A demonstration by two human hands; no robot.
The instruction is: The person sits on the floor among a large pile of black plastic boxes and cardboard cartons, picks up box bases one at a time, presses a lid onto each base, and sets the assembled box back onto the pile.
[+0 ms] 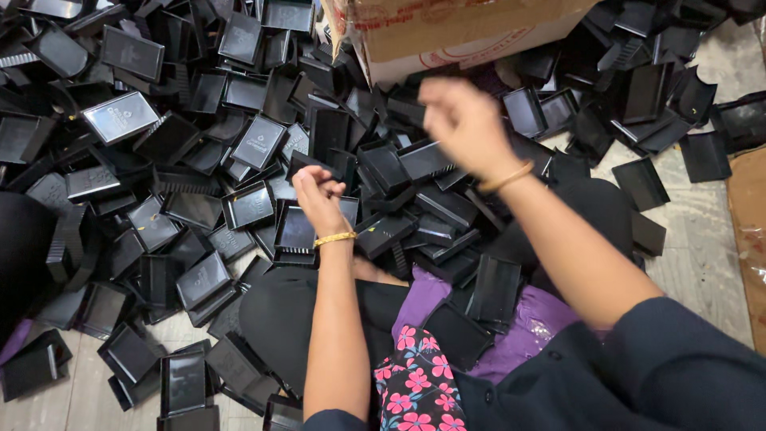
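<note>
The left hand (319,195) hangs over a heap of black plastic trays (247,203), its grip curled together into a loose fist, fingertips folded in against the palm. Whether something small sits inside that fist cannot be told; nothing shows between the fingers. It hovers just above one open tray (297,233) that lies flat with its hollow side up, and a gold bangle (334,238) rings the wrist.

The right hand (463,124) is raised higher, near the lower edge of a cardboard box (447,36), and it is blurred. Its fingers look drawn together and bent downward, yet the blur hides whether the grip is closed on anything, so that cannot be told. A second gold bangle (506,177) sits on this wrist.

The black trays lie everywhere on the pale tiled floor (702,239), piled at all angles, some face up with glossy rectangular bottoms, some on edge showing ribbed sides. Several rest on the person's lap, across a purple garment (535,327) and a dark cloth with pink flowers (415,383); one tray (495,291) lies tilted on the purple cloth between the two forearms
</note>
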